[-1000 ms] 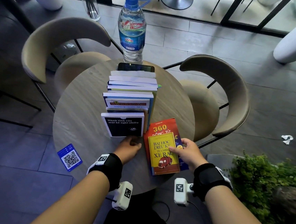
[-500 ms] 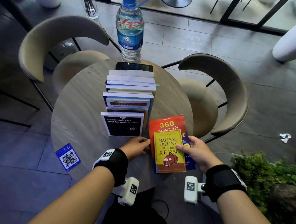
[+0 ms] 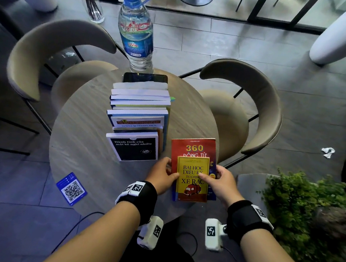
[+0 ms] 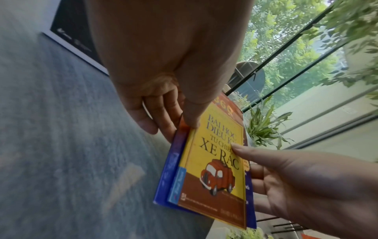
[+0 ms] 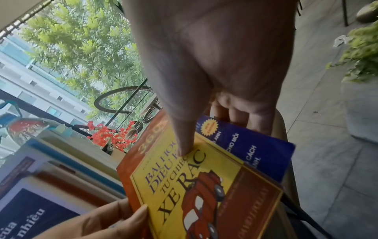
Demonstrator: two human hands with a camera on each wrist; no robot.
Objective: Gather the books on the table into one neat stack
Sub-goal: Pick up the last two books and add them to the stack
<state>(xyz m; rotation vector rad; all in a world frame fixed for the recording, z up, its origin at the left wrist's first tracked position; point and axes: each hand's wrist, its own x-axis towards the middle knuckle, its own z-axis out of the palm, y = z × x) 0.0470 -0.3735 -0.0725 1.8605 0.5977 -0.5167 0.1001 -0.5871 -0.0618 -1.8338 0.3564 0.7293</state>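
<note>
Round wood-grain table (image 3: 82,143) w/ two tan chairs on its far side, grey tile floor around. Both hands are at the near right edge of the tabletop, gripping the same pair of books. Left hand (image 3: 161,177): thumb on top at the left edge of the yellow book (image 3: 191,187), fingers curled under the spine side; the left wrist view shows this pinch clearly. Right hand (image 3: 221,183): thumb pressed onto the yellow cover near the title, fingers wrapped under the right edge of the red-and-blue book (image 3: 193,146) beneath. So both hands closed on the two-book pile, one from each side.

Yellow book (red truck on cover) lies on top of the larger red-and-blue book, roughly squared w/ it at the left edge; the lower book sticks out at the far end & on the right. Whether the pair rests on the table or is lifted off, can't tell.

Just left of the pair, slightly farther: the black-cover book (image 3: 133,147), nearest in a row of books (image 3: 138,106) that overlap one another and run toward the far side of the table, approx. along its middle. Behind the row's far end, a dark phone (image 3: 145,78) flat on the table, then a water bottle (image 3: 136,32) w/ blue cap standing upright at the far edge.

Near left on the tabletop: blue QR card (image 3: 71,188), well apart from the books. Green plant (image 3: 300,206) near right, beside the table.
</note>
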